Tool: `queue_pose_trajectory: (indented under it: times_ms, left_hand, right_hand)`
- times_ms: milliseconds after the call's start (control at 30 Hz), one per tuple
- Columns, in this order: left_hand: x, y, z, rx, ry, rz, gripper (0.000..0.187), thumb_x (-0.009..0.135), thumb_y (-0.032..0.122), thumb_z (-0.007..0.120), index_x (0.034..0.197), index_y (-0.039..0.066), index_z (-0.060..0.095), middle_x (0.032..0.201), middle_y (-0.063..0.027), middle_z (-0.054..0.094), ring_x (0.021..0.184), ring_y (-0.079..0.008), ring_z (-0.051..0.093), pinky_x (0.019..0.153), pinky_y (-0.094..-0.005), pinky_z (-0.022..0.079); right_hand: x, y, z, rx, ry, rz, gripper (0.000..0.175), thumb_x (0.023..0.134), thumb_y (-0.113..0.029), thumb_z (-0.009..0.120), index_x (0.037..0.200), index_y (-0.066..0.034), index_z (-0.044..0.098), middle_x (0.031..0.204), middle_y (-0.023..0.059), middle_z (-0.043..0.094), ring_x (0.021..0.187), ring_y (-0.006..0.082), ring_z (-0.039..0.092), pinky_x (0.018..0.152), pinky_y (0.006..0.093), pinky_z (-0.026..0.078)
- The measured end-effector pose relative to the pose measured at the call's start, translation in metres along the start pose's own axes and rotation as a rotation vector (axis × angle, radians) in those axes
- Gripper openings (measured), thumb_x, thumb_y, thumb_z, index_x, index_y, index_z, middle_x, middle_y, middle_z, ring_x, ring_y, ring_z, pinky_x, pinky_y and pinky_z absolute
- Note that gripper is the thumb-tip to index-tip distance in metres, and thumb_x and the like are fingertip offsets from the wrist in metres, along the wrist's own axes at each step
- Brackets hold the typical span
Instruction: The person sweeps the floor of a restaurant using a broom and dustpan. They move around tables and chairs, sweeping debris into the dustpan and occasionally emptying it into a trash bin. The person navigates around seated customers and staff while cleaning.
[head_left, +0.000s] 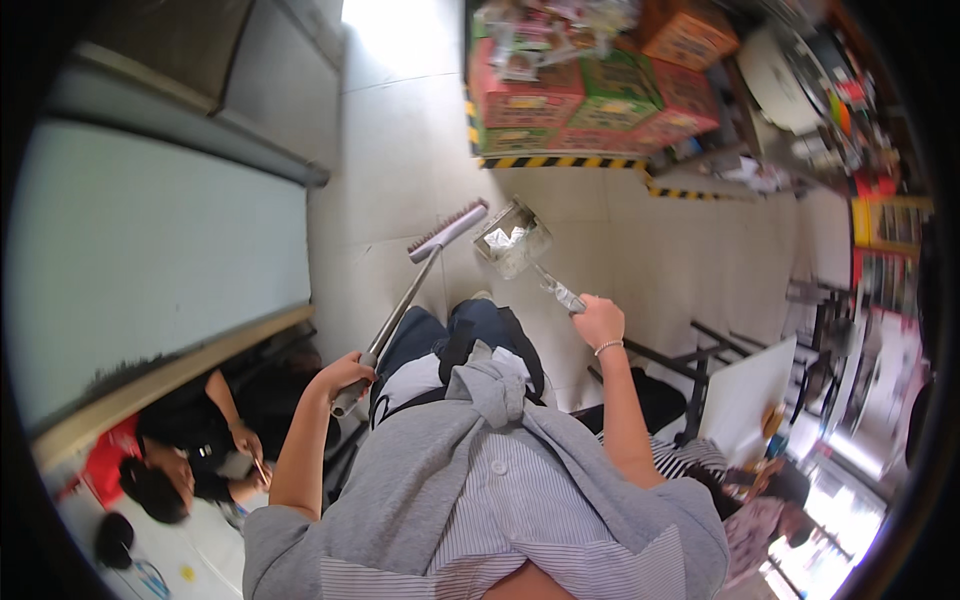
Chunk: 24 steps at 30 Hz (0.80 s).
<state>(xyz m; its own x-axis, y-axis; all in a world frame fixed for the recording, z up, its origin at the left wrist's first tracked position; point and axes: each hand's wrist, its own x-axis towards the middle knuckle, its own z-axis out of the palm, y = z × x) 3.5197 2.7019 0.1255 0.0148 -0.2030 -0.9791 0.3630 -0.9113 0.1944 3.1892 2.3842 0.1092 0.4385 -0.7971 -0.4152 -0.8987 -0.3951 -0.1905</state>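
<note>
My left hand (346, 380) grips the metal pole of a broom (448, 233), whose wide head with reddish-brown bristles is ahead of my feet. In my right hand (600, 324) is the handle of a long-handled dustpan (516, 259); the handle is wrapped with something shiny near the grip. Crumpled white paper (504, 239) lies inside the pan. Broom head and dustpan are a small gap apart, with the bristles facing away from me. Whether either one touches the floor is hard to tell.
Stacked cardboard cartons (600, 97) stand ahead, bordered by black-and-yellow floor tape (562, 162). A pale partition panel (165, 240) rises at left, with a seated person (180, 465) behind it. At right are a white table (750, 390) and black chair (652, 397), with people seated nearby.
</note>
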Motion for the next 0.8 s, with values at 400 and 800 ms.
queue_pose_trajectory:
  times_ms: [400,800]
  left_hand:
    - [0.1,-0.144,-0.074,-0.886,0.085,0.044,0.01,0.075,0.002,0.059,0.074,0.003,0.049,0.058,-0.0076,0.053,0.045,-0.0184,0.053,0.044,-0.0315,0.047]
    - [0.048,-0.196,-0.212,-0.43,-0.324,0.041,0.01,0.069,0.002,0.062,0.063,-0.001,0.054,0.059,-0.0107,0.055,0.045,-0.0211,0.055,0.045,-0.0342,0.046]
  right_hand:
    - [0.116,-0.279,0.054,-0.347,-0.307,-0.594,0.02,0.072,-0.024,0.057,0.083,-0.013,0.069,0.085,0.0129,0.067,0.081,0.0314,0.064,0.072,0.0415,0.052]
    - [0.094,-0.44,0.114,-0.443,-0.394,-0.756,0.021,0.071,-0.022,0.057,0.084,-0.0104,0.07,0.088,0.0141,0.067,0.081,0.032,0.065,0.069,0.042,0.053]
